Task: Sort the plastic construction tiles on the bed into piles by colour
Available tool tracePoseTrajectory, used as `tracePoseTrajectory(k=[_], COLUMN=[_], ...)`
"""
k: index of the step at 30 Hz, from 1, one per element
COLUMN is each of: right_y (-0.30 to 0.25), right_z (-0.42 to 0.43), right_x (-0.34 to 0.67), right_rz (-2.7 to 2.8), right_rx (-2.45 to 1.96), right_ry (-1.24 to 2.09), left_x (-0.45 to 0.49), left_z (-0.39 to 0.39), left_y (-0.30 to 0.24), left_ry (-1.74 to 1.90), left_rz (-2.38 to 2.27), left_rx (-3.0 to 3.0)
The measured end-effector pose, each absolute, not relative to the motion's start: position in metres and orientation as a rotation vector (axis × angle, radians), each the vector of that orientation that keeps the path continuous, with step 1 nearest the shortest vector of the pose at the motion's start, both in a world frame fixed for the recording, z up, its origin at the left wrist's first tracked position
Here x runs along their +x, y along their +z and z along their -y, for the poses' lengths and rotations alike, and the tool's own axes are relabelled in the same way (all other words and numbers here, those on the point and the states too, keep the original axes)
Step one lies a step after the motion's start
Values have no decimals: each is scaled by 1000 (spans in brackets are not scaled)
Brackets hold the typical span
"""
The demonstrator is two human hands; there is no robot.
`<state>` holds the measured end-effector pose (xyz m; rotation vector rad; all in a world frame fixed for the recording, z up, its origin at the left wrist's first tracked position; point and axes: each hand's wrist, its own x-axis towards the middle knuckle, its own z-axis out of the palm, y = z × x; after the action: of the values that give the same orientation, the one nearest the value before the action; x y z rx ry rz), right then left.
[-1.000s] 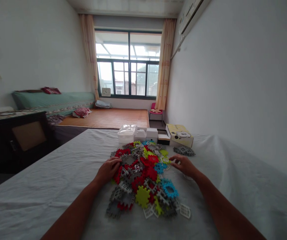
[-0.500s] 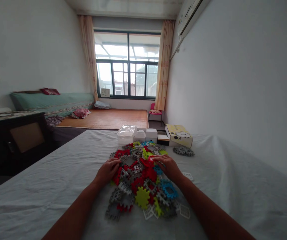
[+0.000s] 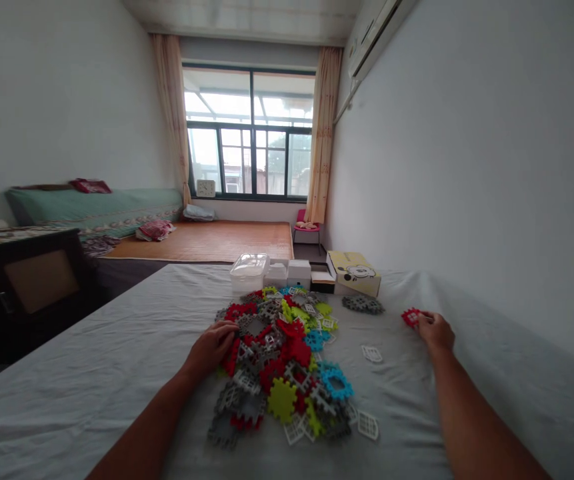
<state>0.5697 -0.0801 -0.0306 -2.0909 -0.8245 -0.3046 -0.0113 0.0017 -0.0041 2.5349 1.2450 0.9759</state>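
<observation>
A heap of interlocking plastic building pieces [image 3: 282,399], toothed like gears, spreads over the cloth in red, grey, lime and blue. My left hand [image 3: 215,347] lies against the heap's left side, its fingers stretched over grey and red pieces without gripping one that I can see. Off to the right, my right hand [image 3: 435,329] pinches a small red toothed building piece [image 3: 411,317] between thumb and fingers, just over the cloth. Left of that hand lies a cluster of grey pieces [image 3: 363,305]. Small white lattice pieces [image 3: 371,354] lie right of the heap.
Behind the heap stand a clear plastic box [image 3: 249,273], small white boxes [image 3: 299,270], a dark open box [image 3: 323,279] and a yellow cartoon box [image 3: 353,272]. A pale cloth [image 3: 131,340] covers the table. The wall [image 3: 491,200] runs along the right.
My right hand has moved from the heap far to the right, carrying a red piece. My left hand has stayed on the heap's left side.
</observation>
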Motion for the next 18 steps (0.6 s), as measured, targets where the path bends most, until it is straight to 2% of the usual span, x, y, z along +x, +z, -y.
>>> tracePoseTrajectory(k=[6, 9, 13, 18], right_y=[-38, -35, -31, -32], right_z=[89, 88, 89, 100], right_x=[569, 563, 567, 590], right_rz=[794, 964, 907, 884], right_rx=[-2224, -2382, -2498, -2511], right_ry=[-327, -193, -37, -114], left_x=[-10, -10, -10, -10], left_z=[-1, 1, 1, 1], left_y=[-4, -3, -3, -2], left_ry=[973, 979, 991, 1005], left_rz=[-1247, -1248, -1228, -1232], left_rx=[2530, 2520, 2521, 2504])
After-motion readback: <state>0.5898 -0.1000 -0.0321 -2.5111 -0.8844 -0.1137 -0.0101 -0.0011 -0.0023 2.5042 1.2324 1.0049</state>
